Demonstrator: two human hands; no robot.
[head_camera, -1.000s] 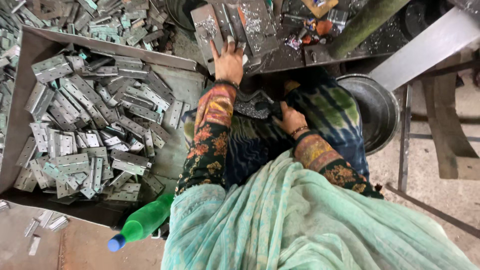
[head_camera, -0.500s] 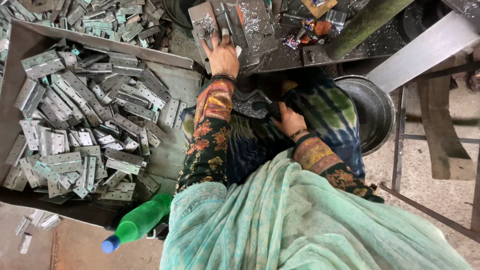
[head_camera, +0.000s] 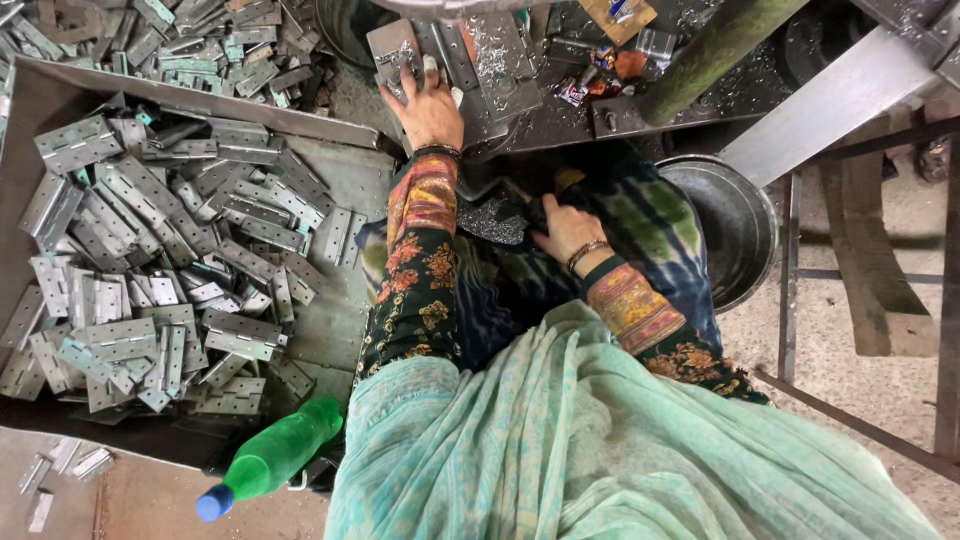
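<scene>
Left hand (head_camera: 428, 105) reaches up, fingers spread flat on a metal plate (head_camera: 392, 48) at the press bed. Right hand (head_camera: 566, 228) rests in the lap, curled on dark metal pieces (head_camera: 495, 218). Hinges (head_camera: 150, 260) fill the tray (head_camera: 330, 150) leftward, beside a green bottle (head_camera: 275, 455).

Small crumpled wrappers (head_camera: 600, 75), perhaps sweet packets, red and blue, on the bench top.

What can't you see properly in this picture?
- Head view: the left hand covers part of the metal plate, so its grip is unclear.
- The right hand has its fingertips tucked into dark lap cloth; whether it holds anything is hidden.
- The pile of hinges is cut off at the left edge.
- The round metal bowl lies partly behind the knee.
</scene>
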